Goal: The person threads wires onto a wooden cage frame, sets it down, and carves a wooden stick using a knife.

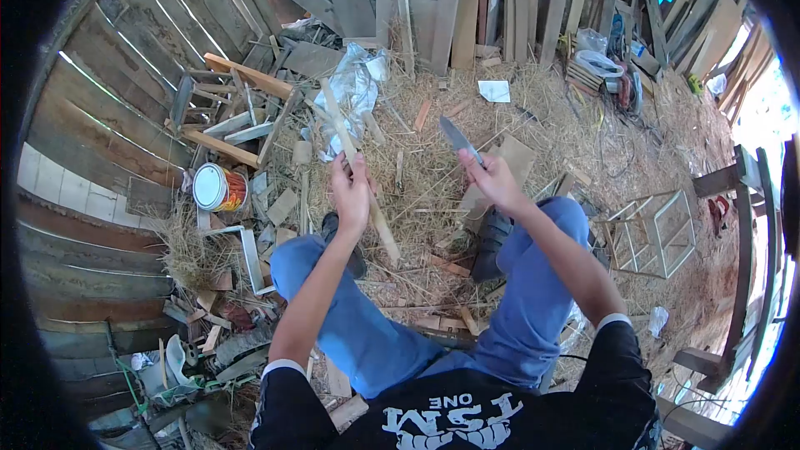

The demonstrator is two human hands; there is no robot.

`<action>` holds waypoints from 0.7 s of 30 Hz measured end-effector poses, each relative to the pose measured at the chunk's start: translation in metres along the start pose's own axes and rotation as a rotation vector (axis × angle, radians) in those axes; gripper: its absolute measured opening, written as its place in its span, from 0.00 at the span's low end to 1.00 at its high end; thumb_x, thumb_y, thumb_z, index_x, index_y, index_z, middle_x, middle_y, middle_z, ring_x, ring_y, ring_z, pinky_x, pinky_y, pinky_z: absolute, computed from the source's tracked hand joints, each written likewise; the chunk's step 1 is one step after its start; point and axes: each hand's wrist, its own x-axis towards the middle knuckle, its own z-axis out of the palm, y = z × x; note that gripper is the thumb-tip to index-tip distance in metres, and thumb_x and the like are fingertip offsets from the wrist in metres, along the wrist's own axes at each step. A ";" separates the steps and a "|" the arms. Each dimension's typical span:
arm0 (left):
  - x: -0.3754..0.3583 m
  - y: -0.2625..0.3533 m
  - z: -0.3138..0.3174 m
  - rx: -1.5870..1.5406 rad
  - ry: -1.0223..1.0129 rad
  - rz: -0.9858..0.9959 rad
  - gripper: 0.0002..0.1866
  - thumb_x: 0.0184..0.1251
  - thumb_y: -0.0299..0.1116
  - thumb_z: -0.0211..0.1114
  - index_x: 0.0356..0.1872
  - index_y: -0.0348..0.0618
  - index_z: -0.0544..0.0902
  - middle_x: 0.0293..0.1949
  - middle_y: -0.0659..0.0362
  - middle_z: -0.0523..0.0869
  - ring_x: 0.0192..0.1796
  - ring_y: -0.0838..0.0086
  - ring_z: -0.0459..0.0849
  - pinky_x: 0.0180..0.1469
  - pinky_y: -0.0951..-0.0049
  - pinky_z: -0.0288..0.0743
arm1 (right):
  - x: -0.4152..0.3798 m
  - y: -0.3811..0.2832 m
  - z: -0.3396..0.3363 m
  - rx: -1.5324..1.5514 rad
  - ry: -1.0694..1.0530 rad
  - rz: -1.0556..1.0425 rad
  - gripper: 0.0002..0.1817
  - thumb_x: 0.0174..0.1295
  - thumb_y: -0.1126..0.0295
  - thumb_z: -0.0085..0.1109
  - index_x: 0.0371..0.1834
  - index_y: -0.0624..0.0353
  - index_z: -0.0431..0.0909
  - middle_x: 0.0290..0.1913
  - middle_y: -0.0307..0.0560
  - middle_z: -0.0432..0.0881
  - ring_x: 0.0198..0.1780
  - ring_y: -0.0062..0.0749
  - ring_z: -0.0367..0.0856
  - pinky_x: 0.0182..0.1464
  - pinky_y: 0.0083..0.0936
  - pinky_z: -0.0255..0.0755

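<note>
A long, narrow wooden strip (382,227) slants between my knees, its upper end pointing away from me. My left hand (352,193) is closed round it near the middle. To the right, my right hand (493,182) grips a knife (456,135) by its handle, with the blade pointing up and to the left. The blade and the strip are apart. Below both hands the ground is covered with straw and shavings.
A paint bucket (220,187) and a wooden frame (225,147) stand at the left. Crumpled plastic sheeting (354,87) lies ahead. Boards (425,8) lean at the back. A wire-like box frame (655,233) sits at the right, near a wooden rail (742,258).
</note>
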 end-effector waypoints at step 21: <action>0.128 -0.117 0.105 0.122 -0.282 -0.371 0.25 0.82 0.34 0.57 0.73 0.35 0.69 0.36 0.69 0.73 0.33 0.87 0.68 0.32 0.84 0.63 | 0.175 0.066 -0.002 -0.425 0.152 0.300 0.38 0.66 0.59 0.63 0.75 0.61 0.57 0.53 0.70 0.80 0.53 0.68 0.80 0.54 0.51 0.75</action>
